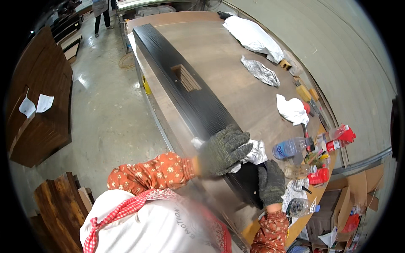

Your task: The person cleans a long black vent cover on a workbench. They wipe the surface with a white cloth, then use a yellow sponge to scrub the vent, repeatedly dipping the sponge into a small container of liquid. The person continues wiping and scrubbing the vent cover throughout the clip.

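A long black wood-grained board [200, 114] lies lengthwise on the brown worktable [202, 50]. Part way along it is a rectangular cut-out [186, 78] with ridged bare wood inside. My left hand [223, 151], in a dark grey knit glove, presses a crumpled white cloth [255, 152] onto the board's top, fingers closed over it. The glove hides part of the cloth. At the near end, my right hand [271, 182], gloved alike, grips the board's right edge.
Plastic bottles [291, 147], a red-capped container [318, 176] and small tools crowd the table's right side. White rags [291, 109] and a white bundle [253, 38] lie farther back. Brown panels [42, 97] stand at left. A person [101, 17] stands far off.
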{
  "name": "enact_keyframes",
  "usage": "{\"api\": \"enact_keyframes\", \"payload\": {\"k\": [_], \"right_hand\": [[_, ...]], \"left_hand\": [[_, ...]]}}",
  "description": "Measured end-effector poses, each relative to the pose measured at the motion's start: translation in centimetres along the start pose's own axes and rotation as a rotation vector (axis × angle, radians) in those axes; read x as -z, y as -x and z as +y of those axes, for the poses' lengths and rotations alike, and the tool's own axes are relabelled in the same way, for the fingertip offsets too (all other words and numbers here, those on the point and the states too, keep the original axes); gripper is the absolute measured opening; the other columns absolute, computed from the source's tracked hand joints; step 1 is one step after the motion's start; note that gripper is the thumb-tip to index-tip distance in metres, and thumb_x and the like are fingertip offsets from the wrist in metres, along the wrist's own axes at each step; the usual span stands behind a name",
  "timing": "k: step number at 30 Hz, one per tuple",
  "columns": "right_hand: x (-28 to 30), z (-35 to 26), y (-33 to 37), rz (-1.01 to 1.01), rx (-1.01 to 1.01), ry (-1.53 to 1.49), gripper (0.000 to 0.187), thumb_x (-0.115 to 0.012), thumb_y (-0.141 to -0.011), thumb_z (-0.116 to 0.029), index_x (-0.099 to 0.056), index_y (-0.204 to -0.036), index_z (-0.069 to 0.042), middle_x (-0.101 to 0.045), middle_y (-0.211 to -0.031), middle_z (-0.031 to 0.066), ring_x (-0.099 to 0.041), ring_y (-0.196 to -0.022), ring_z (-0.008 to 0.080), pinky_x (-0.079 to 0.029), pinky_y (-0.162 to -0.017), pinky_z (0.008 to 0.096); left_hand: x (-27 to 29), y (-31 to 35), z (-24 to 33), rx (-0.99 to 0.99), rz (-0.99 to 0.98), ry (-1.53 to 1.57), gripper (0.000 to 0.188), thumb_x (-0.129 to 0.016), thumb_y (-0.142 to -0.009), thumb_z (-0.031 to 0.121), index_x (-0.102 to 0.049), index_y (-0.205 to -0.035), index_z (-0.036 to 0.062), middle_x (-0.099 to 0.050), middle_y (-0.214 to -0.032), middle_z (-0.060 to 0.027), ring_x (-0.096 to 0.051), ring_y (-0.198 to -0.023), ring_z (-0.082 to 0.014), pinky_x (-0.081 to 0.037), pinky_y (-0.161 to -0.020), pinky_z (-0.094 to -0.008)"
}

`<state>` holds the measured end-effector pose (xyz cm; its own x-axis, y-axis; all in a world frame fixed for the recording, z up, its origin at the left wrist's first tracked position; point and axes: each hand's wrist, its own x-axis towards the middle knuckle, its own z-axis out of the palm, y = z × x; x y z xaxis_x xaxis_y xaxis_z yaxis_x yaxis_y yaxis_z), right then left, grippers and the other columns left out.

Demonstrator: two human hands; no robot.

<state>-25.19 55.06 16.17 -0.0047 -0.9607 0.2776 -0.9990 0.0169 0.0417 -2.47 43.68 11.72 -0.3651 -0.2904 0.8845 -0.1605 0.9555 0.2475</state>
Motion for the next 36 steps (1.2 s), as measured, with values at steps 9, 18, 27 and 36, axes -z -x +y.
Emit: {"api": "enact_keyframes", "payload": {"k": [9,18,27,36], "right_hand": [[-0.7,-0.4,0.0,-0.071,-0.084,-0.216,0.040,-0.059,-0.091,-0.026,-0.061,-0.123,0.000,-0.065,-0.113,0.0246,-0.060,-0.105,0.0419,-0.045,-0.093,0.0492],[-0.8,-0.3,-0.1,-0.030,-0.104,-0.134,0.040,-0.059,-0.091,-0.024,-0.062,-0.119,0.005,-0.066,-0.104,0.0244,-0.060,-0.099,0.0429,-0.047,-0.088,0.0492],[-0.3,-4.1,-11.3,-0.131,0.311,-0.204,0.050,-0.058,-0.096,-0.034,-0.056,-0.131,0.001,-0.060,-0.122,0.0280,-0.060,-0.113,0.0398,-0.045,-0.099,0.0470],[1.0,-31.6,-19.1,-0.278,0.584,-0.988,0.051,-0.069,-0.089,-0.018,-0.051,-0.131,0.006,-0.064,-0.117,0.0197,-0.061,-0.105,0.0263,-0.047,-0.090,0.0377]], "left_hand": [[13.7,4.2,-14.3,0.159,0.085,-0.515,0.059,-0.069,-0.082,0.018,-0.051,-0.138,0.0075,-0.049,-0.142,-0.0176,-0.044,-0.134,-0.0368,-0.031,-0.113,-0.0509],[29.3,5.8,-29.1,0.606,0.608,-0.160,0.042,-0.063,-0.092,0.013,-0.050,-0.131,0.0028,-0.061,-0.119,-0.0127,-0.060,-0.107,-0.0222,-0.049,-0.095,-0.0357],[29.4,1.3,-22.1,0.336,0.626,0.615,0.048,-0.059,-0.096,0.011,-0.041,-0.140,0.0055,-0.056,-0.128,-0.0104,-0.056,-0.115,-0.0210,-0.048,-0.098,-0.0350],[23.4,2.2,-8.1,0.720,0.657,0.225,0.045,-0.068,-0.090,0.015,-0.048,-0.130,0.0065,-0.058,-0.118,-0.0087,-0.056,-0.109,-0.0173,-0.048,-0.093,-0.0322]]}}
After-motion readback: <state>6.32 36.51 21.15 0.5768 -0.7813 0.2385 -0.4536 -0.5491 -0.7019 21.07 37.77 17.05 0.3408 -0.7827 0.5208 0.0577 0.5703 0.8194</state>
